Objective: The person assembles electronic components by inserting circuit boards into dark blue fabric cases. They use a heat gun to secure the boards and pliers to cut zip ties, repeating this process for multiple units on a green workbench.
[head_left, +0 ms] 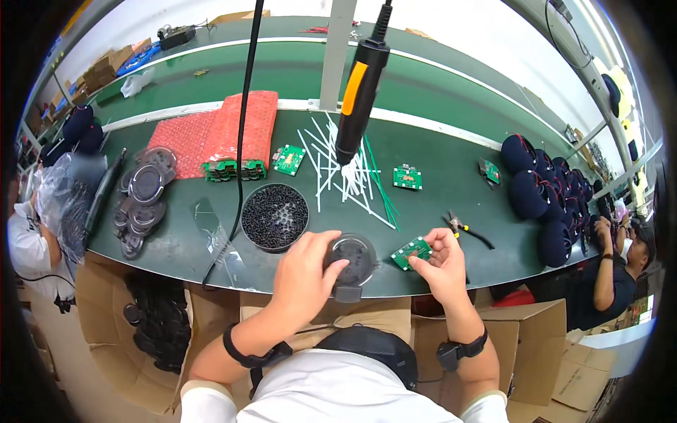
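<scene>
Closest in, the left hand [305,271] is clamped around a round black plastic housing [350,258] at the near edge of the green worktop [437,204]. Just beside it, the right hand [442,264] pinches a small green circuit board [412,252]. Behind sits a round black dish [275,217] full of tiny dark screws, then loose white zip ties [331,169], and red bubble wrap [218,134] farther back.

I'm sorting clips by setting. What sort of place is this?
Most likely an electronics assembly line: a long green workbench strewn with small green circuit boards, a hanging power screwdriver overhead, and another worker seated alongside.
</scene>
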Demonstrator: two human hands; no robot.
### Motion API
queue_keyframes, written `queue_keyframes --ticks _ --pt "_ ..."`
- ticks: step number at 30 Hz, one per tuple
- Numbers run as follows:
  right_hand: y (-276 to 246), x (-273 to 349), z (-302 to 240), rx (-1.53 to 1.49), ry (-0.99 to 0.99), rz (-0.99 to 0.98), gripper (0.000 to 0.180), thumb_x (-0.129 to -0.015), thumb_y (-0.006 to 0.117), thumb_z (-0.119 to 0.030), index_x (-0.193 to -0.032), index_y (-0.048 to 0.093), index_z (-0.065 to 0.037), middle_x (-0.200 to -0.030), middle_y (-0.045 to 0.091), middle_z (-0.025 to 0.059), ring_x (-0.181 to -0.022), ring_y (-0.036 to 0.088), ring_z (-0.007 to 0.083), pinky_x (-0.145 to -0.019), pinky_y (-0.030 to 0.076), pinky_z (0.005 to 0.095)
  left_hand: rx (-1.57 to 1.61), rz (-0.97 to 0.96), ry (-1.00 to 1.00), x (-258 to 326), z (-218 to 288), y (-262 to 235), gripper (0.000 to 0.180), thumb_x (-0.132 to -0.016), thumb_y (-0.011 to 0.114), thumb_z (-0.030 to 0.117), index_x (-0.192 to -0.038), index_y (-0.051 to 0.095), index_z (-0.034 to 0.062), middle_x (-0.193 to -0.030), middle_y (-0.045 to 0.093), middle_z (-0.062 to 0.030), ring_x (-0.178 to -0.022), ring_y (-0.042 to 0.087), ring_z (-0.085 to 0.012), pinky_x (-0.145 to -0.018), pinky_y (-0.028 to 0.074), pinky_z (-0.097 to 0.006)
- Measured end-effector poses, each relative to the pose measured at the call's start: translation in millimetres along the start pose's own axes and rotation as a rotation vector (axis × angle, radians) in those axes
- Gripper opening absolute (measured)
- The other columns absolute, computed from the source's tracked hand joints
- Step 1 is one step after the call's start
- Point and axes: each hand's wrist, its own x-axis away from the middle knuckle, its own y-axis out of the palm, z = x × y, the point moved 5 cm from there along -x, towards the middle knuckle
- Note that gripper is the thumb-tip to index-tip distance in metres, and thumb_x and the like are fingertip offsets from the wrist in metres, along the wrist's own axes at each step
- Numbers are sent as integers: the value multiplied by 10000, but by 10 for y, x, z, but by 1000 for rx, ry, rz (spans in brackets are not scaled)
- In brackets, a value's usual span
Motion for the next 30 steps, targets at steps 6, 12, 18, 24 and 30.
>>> queue_keyframes --ticks 6,12,18,24,30 --pt "340 38 -244 -57 44 -85 558 -881 744 126 -1395 564 9 -1170 669 96 -1042 698 139 -881 584 285 83 -2 156 168 95 -153 784 -728 949 283 -1386 607 27 -1268 658 -158 -1203 604 -396 -999 492 -462" --pt "641 -21 -220 -14 103 -136 382 -891 788 89 -1233 632 23 -1182 703 108 -1068 706 156 -901 600 284 42 24 164 236 131 -60 796 -683 969 297 -1360 630 48 -1203 689 -138 -1159 633 -356 -1014 476 -471" --pt "861 -31 -184 -266 -27 -179 376 -921 795 22 -1262 637 19 -1231 646 93 -1090 683 167 -860 612 300 245 235 162 100 274 -79 427 -728 927 89 -1104 729 44 -985 709 -110 -881 681 -297 -776 554 -388" --pt "838 -23 -368 -33 19 -183 342 -995 737 -26 -1328 666 13 -1110 688 76 -930 694 124 -769 599 257 101 206 516 125 264 23 402 -707 895 81 -1074 738 35 -980 678 -103 -925 686 -321 -764 569 -422" --pt "743 -20 -174 -33 209 -164 314 -972 743 15 -1282 692 14 -970 749 55 -777 682 61 -673 568 212 184 26 242 205 24 -59 801 -623 962 199 -1346 648 58 -1402 625 -145 -1262 629 -384 -1030 539 -466"
